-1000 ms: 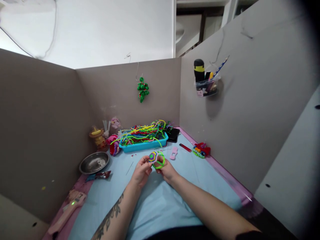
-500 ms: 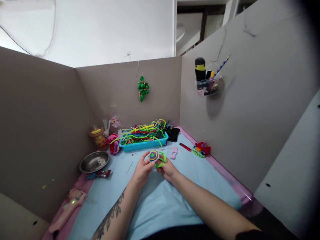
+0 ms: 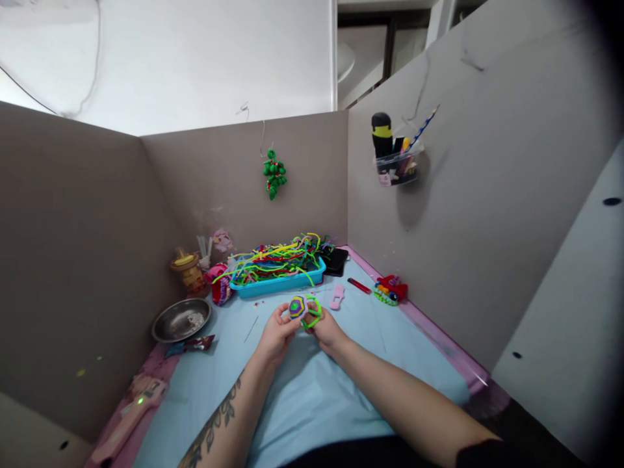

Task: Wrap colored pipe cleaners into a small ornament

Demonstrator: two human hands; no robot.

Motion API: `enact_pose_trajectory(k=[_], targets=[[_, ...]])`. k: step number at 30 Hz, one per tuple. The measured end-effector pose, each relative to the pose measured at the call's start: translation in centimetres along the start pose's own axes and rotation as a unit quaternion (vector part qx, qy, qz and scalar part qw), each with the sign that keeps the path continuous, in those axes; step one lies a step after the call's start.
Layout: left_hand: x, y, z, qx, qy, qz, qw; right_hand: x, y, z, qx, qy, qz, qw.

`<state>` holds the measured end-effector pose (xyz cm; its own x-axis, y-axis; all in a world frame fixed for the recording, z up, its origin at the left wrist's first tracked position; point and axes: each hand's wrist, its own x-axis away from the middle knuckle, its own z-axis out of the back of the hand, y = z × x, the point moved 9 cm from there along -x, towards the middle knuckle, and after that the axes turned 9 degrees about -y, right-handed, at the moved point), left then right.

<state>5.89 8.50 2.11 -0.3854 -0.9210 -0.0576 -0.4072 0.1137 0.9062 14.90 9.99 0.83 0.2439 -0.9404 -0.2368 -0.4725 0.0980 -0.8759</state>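
Observation:
Both hands hold a small pipe-cleaner piece above the blue-covered table. Its left part is a striped hexagonal disc in purple, yellow and green; its right part is an open frame of bright green pipe cleaners. My left hand is closed on the disc's side, fingers behind it and thumb at its lower edge. My right hand grips the green frame from the right, its fingertips partly hidden by the frame. A pink flat plastic piece lies just beyond my right hand.
A blue tray heaped with colourful pipe cleaners stands at the back. To the left are a steel bowl, a wrapper and a pink glue gun. A red cutter and pipe-cleaner pieces lie right, below a hanging tub.
The whole view has shifted slightly, with the surroundings a little further left. Both hands keep hold of the pipe-cleaner piece, and the striped disc appears slightly turned.

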Motion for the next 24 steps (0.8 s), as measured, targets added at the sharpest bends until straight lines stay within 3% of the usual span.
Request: enact_pose_trajectory(k=[9, 18, 24], targets=[[0.1, 1.3, 0.7, -0.076, 0.043, -0.051, 0.995, -0.3, 0.5, 1.3, 0.02, 0.043, -0.018, 0.999], [0.2, 1.4, 0.6, -0.076, 0.052, -0.041, 0.995, -0.2, 0.2, 0.9, 0.056, 0.035, -0.018, 0.998], [0.4, 1.3, 0.9, -0.03, 0.075, -0.031, 0.996, -0.1, 0.7, 0.8, -0.09, 0.038, -0.046, 0.994]])
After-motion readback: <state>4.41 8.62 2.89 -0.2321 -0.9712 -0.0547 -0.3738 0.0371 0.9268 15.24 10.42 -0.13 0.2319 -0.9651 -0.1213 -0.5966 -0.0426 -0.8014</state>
